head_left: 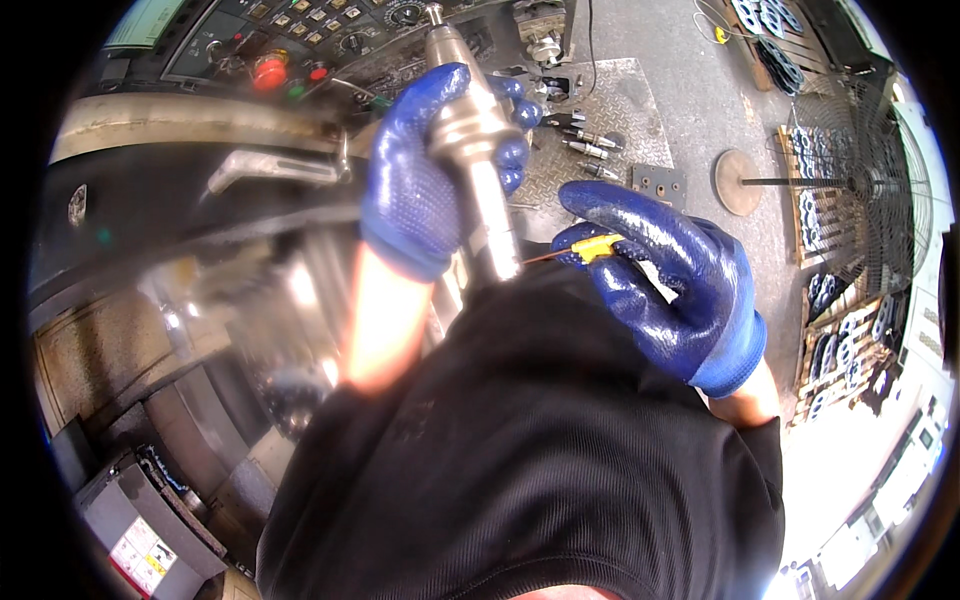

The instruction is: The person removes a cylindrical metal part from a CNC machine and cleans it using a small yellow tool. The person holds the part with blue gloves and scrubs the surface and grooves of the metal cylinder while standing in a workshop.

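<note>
My left hand (412, 190), in a blue coated glove, is wrapped round a shiny metal milling tool holder (488, 200). The holder stands tilted, its tapered end up and away from me, its cutting end down near my black shirt. In my gloved right hand (690, 285) a small yellow-handled screwdriver (597, 248) is pinched between the fingers. Its thin shaft points left at the cutter's lower end. Whether its tip touches the cutter is too small to make out.
A machine control panel (300, 40) with a red stop button (270, 72) is at the far left. Beyond my hands, several more tool holders (590, 148) lie on a metal plate table (640, 110). A large fan (865, 180) and pallets of metal parts (845, 350) stand right.
</note>
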The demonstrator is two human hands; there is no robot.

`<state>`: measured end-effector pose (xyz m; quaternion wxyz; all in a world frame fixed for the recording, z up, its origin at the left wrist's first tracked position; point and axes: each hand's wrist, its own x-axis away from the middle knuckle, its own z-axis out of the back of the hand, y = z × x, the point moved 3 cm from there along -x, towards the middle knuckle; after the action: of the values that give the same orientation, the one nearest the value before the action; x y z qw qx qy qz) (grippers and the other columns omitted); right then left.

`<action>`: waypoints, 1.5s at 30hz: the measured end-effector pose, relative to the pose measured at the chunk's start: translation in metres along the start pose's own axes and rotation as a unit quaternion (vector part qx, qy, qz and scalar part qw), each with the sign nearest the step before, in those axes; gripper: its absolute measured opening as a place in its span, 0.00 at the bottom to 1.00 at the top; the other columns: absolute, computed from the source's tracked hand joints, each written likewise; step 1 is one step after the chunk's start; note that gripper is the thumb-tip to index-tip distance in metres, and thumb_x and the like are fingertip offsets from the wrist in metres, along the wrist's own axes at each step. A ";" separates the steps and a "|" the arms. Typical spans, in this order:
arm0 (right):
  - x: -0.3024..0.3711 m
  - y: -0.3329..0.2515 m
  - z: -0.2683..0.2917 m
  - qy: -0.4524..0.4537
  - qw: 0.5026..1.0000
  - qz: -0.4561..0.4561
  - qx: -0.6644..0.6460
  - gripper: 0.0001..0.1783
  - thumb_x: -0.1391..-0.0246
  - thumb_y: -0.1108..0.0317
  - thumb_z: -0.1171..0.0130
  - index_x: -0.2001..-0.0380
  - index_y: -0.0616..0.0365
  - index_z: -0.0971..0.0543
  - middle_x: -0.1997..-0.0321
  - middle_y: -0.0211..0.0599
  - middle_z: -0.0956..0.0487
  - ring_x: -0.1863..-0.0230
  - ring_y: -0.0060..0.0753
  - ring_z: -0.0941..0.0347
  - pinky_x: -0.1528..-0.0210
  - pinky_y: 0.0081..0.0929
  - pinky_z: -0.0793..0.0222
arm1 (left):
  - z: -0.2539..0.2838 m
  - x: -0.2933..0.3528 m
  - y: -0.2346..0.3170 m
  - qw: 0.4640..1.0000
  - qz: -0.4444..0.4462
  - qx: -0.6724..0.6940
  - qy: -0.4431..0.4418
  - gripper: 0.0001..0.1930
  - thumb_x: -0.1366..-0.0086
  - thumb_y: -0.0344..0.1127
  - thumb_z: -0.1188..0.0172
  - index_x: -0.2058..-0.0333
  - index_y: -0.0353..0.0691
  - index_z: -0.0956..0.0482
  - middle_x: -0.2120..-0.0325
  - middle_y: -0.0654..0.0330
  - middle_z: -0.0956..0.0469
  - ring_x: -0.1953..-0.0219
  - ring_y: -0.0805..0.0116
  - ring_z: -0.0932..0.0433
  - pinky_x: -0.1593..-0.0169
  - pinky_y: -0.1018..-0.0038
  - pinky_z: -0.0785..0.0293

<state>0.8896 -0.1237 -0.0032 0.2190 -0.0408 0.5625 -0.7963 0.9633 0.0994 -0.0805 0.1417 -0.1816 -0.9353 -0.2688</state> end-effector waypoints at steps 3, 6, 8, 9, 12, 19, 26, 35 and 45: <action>0.002 0.004 0.002 -0.015 0.999 0.035 0.033 0.20 0.41 0.76 0.35 0.45 0.55 0.15 0.52 0.48 0.12 0.58 0.53 0.12 0.56 0.41 0.17 | 0.001 -0.001 0.001 1.000 0.012 -0.011 -0.006 0.28 0.28 0.48 0.41 0.46 0.23 0.24 0.63 0.48 0.16 0.70 0.60 0.15 0.67 0.68 0.13; -0.003 0.001 0.008 -0.053 0.989 0.102 0.094 0.21 0.46 0.77 0.33 0.47 0.54 0.14 0.52 0.45 0.11 0.56 0.53 0.13 0.54 0.43 0.17 | 0.000 0.001 -0.001 0.999 -0.010 -0.046 -0.003 0.28 0.28 0.50 0.41 0.46 0.24 0.24 0.62 0.48 0.16 0.71 0.61 0.16 0.69 0.69 0.15; -0.005 0.000 0.009 -0.053 0.984 0.123 0.115 0.23 0.50 0.76 0.33 0.48 0.51 0.13 0.53 0.42 0.11 0.56 0.51 0.13 0.52 0.44 0.18 | 0.002 -0.002 0.001 0.998 0.008 -0.058 -0.019 0.28 0.28 0.50 0.42 0.46 0.25 0.24 0.62 0.47 0.16 0.72 0.61 0.16 0.70 0.70 0.16; -0.006 -0.002 0.011 -0.061 0.980 0.137 0.135 0.23 0.50 0.75 0.34 0.48 0.51 0.13 0.53 0.42 0.11 0.56 0.51 0.13 0.52 0.44 0.18 | 0.003 -0.003 0.002 0.998 0.016 -0.063 -0.024 0.28 0.28 0.50 0.42 0.46 0.25 0.24 0.61 0.47 0.16 0.72 0.61 0.16 0.70 0.70 0.16; -0.009 -0.004 0.011 -0.069 0.967 0.174 0.171 0.23 0.50 0.73 0.34 0.48 0.49 0.13 0.54 0.41 0.11 0.57 0.49 0.13 0.52 0.44 0.19 | 0.006 -0.003 0.001 0.997 0.024 -0.067 -0.024 0.29 0.27 0.51 0.43 0.46 0.25 0.24 0.61 0.46 0.16 0.72 0.62 0.17 0.70 0.71 0.17; -0.005 -0.004 0.007 -0.051 0.973 0.155 0.163 0.20 0.47 0.72 0.34 0.49 0.52 0.14 0.58 0.41 0.11 0.60 0.49 0.14 0.54 0.45 0.21 | 0.024 0.001 0.000 0.994 -0.064 -0.077 0.044 0.30 0.27 0.52 0.43 0.46 0.24 0.24 0.61 0.47 0.16 0.71 0.62 0.18 0.68 0.69 0.17; 0.000 -0.006 0.002 -0.040 0.992 0.046 0.106 0.16 0.43 0.72 0.31 0.51 0.58 0.14 0.64 0.44 0.11 0.70 0.46 0.16 0.65 0.38 0.24 | 0.020 0.004 0.002 0.997 -0.049 -0.051 0.002 0.30 0.28 0.52 0.43 0.45 0.24 0.23 0.58 0.46 0.17 0.70 0.61 0.19 0.68 0.68 0.18; 0.002 -0.014 -0.002 0.021 0.991 0.073 0.111 0.16 0.47 0.76 0.30 0.54 0.58 0.14 0.64 0.45 0.11 0.73 0.46 0.17 0.68 0.39 0.24 | 0.023 0.002 0.007 0.995 -0.067 -0.064 0.024 0.32 0.30 0.54 0.43 0.44 0.26 0.25 0.58 0.47 0.20 0.70 0.62 0.21 0.67 0.68 0.19; 0.011 -0.010 0.012 0.086 0.996 0.026 0.026 0.15 0.42 0.77 0.34 0.51 0.60 0.15 0.64 0.46 0.12 0.67 0.41 0.13 0.64 0.35 0.19 | -0.005 0.015 0.008 0.994 -0.075 -0.074 -0.021 0.24 0.29 0.48 0.39 0.51 0.28 0.20 0.61 0.48 0.19 0.68 0.59 0.20 0.64 0.69 0.18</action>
<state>0.8803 -0.1355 0.0079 0.1916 0.0486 0.5592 -0.8052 0.9543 0.1074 -0.0674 0.0880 -0.1266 -0.9266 -0.3429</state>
